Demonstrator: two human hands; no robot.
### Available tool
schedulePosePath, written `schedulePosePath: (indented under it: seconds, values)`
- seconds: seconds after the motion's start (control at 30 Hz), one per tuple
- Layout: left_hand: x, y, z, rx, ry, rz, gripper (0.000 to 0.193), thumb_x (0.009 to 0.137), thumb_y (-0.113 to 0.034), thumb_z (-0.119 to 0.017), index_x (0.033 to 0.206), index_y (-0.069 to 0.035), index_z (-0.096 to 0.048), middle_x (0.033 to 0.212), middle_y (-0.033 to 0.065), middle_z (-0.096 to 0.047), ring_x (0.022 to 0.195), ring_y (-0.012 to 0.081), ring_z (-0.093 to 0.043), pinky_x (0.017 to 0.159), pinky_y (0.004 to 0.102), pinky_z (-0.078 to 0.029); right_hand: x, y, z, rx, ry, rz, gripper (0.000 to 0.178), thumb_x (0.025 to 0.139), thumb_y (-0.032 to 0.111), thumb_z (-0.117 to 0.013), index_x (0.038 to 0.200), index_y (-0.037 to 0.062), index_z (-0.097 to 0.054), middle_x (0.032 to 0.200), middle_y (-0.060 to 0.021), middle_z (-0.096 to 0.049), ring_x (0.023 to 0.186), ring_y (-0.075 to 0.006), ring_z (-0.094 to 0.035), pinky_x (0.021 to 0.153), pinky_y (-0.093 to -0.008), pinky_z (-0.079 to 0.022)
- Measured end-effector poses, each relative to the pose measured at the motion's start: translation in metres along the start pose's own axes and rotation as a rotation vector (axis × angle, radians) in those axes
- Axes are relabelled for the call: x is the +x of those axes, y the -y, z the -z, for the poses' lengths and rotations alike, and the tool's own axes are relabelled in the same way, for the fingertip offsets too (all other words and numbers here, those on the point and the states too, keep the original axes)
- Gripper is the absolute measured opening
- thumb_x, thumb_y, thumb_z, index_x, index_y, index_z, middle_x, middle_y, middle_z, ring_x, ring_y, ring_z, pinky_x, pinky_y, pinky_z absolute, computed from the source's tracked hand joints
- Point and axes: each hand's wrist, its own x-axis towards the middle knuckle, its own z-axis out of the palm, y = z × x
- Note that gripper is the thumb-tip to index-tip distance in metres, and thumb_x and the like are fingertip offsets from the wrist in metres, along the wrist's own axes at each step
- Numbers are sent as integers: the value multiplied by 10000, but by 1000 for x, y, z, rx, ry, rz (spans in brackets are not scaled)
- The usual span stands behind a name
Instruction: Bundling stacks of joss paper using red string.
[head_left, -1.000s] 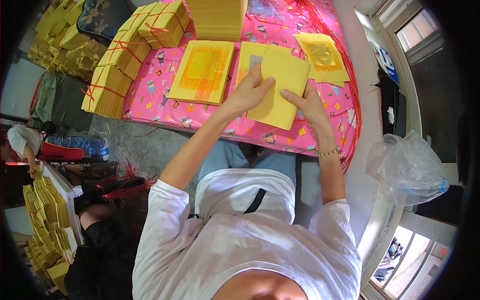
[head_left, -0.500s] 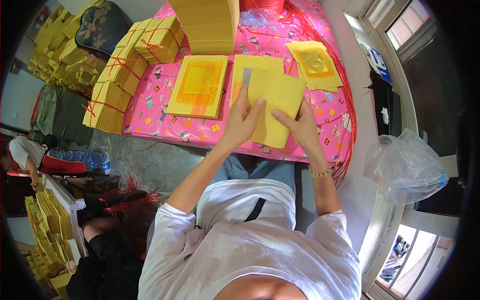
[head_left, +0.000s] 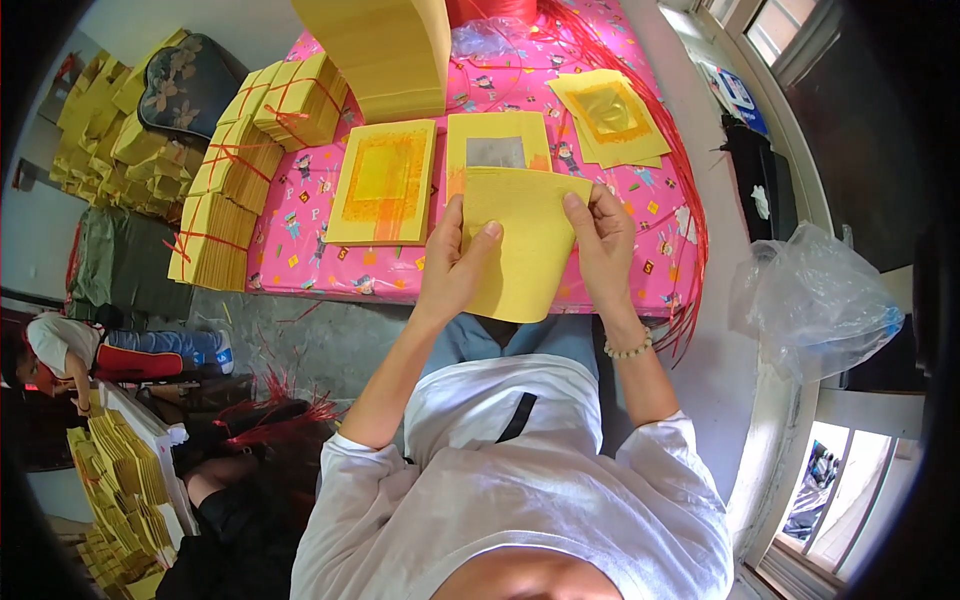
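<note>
Between both hands I hold a plain yellow sheet of paper (head_left: 523,240), its lower part bowed toward me; whether it is one sheet or several I cannot tell. My left hand (head_left: 455,268) closes on its left edge with the thumb on top. At the upper right corner, my right hand (head_left: 604,240) pinches it. Just beyond the sheet lies yellow paper (head_left: 497,125) with orange print and a silver foil square (head_left: 495,153), partly hidden by what I hold. To the left is a stack of yellow paper (head_left: 383,180) printed orange with a gold square.
Red-tied paper bundles (head_left: 225,200) line the table's left side. A tall yellow paper stack (head_left: 395,60) rises at the back. Gold-foil sheets (head_left: 612,112) and red cords (head_left: 680,200) lie on the right of the pink tablecloth (head_left: 300,240). Another person (head_left: 75,350) is at far left.
The sheet has turned from tilted to nearly straight and come a little nearer to me. More of the silver square now shows. My right hand has moved up to the sheet's corner.
</note>
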Motion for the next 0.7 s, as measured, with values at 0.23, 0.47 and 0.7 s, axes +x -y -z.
schedulePosePath:
  seconds: [0.23, 0.47, 0.7]
  values:
    - [-4, -9, -7, -79, -63, 24, 304, 925, -55, -521, 1218, -1, -459, 1120, 59, -586, 1022, 107, -546, 869, 259, -436, -7, 11, -11, 23, -7, -72, 174, 923, 167, -601, 922, -6, -589, 766, 47, -569, 675, -2, -484, 590, -173, -392]
    - [-7, -2, -6, -58, 7, 81, 312, 927, -51, -517, 1229, -8, -452, 1142, 69, -581, 1040, 115, -545, 881, 266, -436, -20, -13, 12, -164, 27, -163, 221, 910, 186, -620, 938, -30, -656, 758, 22, -639, 654, -23, -540, 576, -200, -445]
    - [-9, 3, -4, -73, -16, 141, 323, 927, -46, -512, 1242, -16, -446, 1141, 73, -588, 1030, 116, -554, 871, 268, -442, -34, -28, 17, -104, 111, -217, 232, 901, 182, -628, 920, -48, -659, 772, -6, -653, 670, -16, -538, 561, -206, -435]
